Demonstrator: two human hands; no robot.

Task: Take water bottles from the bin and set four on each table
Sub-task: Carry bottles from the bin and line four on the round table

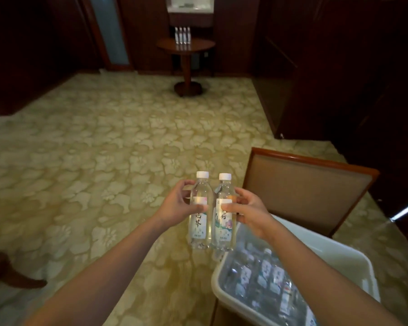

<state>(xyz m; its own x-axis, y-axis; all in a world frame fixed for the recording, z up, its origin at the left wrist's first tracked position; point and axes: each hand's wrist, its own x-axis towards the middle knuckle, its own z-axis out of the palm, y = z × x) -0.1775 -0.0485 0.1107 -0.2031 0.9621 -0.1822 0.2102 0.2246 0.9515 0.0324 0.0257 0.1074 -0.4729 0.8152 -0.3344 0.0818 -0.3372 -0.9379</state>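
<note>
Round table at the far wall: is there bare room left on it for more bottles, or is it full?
The round table has four bottles in a tight row at its back edge, near the middle. The front half and both sides of the top look bare. The bin is crowded with bottles; both hands, left and right, each hold one.

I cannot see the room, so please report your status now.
Left hand holds one bottle, right hand another. Bin stocked. Round table has four. Carpet path open.
</note>
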